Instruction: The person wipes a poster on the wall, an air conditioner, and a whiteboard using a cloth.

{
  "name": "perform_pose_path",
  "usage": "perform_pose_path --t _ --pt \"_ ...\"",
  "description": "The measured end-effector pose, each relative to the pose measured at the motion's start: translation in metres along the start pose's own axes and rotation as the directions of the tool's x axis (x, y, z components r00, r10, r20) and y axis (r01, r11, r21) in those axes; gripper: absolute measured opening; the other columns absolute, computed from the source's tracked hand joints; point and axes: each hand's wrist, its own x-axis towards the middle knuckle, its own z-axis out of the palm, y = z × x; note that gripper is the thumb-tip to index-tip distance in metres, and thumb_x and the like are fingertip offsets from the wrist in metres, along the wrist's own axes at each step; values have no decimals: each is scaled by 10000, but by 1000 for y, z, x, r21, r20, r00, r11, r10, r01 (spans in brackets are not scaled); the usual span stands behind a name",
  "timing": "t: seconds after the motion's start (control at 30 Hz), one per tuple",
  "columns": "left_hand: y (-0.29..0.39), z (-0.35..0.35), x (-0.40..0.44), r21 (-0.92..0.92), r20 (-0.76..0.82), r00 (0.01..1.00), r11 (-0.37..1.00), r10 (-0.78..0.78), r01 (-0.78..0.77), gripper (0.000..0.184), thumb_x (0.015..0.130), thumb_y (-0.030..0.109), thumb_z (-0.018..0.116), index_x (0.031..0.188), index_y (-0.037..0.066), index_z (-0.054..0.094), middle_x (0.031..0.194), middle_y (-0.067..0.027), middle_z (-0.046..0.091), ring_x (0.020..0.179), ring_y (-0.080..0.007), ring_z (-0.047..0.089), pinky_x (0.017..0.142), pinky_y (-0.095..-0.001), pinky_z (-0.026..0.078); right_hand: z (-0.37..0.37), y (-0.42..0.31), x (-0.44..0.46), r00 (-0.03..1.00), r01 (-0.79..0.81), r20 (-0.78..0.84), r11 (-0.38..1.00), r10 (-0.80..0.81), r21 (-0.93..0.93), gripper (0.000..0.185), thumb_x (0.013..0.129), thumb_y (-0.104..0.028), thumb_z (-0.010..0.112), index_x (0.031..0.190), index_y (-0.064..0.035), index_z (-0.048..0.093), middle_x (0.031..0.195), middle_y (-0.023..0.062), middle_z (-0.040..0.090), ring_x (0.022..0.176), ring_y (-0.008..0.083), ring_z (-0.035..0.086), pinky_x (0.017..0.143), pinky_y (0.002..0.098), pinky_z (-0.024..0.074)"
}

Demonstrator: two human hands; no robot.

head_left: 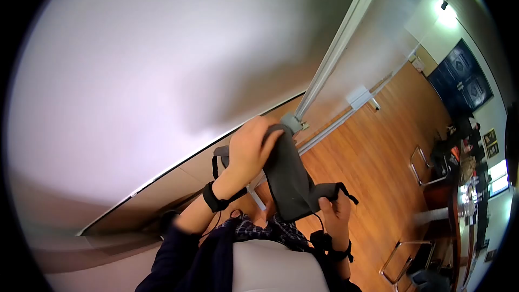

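A dark grey cloth piece [289, 178] with a thin black strap or loop at each end hangs in front of my body; its exact kind is unclear. My left hand [251, 148] has its fingers curled over the upper edge, close to a grey bracket on a pale frame post. At the lower right corner, my right hand [336, 212] pinches the cloth beside a black loop. Both wrists wear black bands with thin cables. Part of the cloth lies behind my left hand.
A large white panel [135, 75] stands close on the left, edged by a pale metal post [343, 38]. Wooden flooring [367, 157] stretches right. Metal-framed chairs [424, 167] and a cluttered table [459, 211] stand along the right, with dark blue doors [462, 78] farther back.
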Motion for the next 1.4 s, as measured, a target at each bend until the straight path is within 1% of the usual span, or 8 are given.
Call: perform_pose_path --t 0.17,0.47,0.57,0.7,0.83,1.1,1.27,1.4 --pt "-13 8 12 -93 194 919 926 -344 367 182 856 142 611 1013 52 596 892 -152 630 807 -362 599 696 -382 477 -22 15 70 947 108 307 994 -98 -15 100 835 -41 641 904 24 610 758 136 605 648 230 583 595 291 448" --pt "21 18 16 481 -34 976 852 -216 205 145 835 50 573 980 54 571 789 -116 578 723 -314 595 611 -394 477 -22 56 142 838 324 419 936 -350 135 137 820 -44 658 935 21 622 820 152 638 669 306 605 597 335 466" --pt "50 24 1 598 -47 918 725 -393 341 157 812 -7 582 964 32 571 805 -137 592 717 -351 591 610 -402 473 -18 64 154 781 456 412 879 -469 138 150 803 -60 677 926 8 627 801 143 637 668 316 603 598 353 471" --pt "64 31 -2 608 -62 955 748 -291 267 170 791 -15 601 945 40 556 764 -133 576 675 -345 587 568 -406 466 -9 71 163 650 664 434 744 -623 74 159 769 -83 709 883 -11 625 734 120 611 631 308 584 582 371 465" --pt "51 34 9 599 -127 905 696 -405 396 171 814 -13 557 977 37 537 806 -155 598 693 -354 594 567 -411 468 -3 57 165 537 770 514 638 -669 24 163 778 -146 705 832 -27 608 687 103 589 612 278 578 575 353 468" --pt "22 26 23 536 -46 931 777 -362 329 161 840 -6 530 995 38 530 837 -162 608 728 -380 600 611 -429 484 12 54 160 627 698 516 715 -583 -40 217 773 -189 719 877 -34 608 673 98 619 595 267 608 579 353 490" --pt "44 18 17 474 -25 984 865 -175 166 152 829 45 597 980 49 593 811 -135 601 662 -338 599 582 -378 481 20 58 152 695 683 406 721 -593 -115 210 760 -173 728 869 -36 613 671 92 623 586 277 607 568 351 491" --pt "31 13 46 338 64 958 909 -278 241 102 825 139 601 884 65 563 760 -108 588 639 -329 587 551 -398 470 21 64 140 725 649 383 753 -573 -102 243 746 -131 731 920 -7 616 766 149 636 655 318 619 596 372 491"
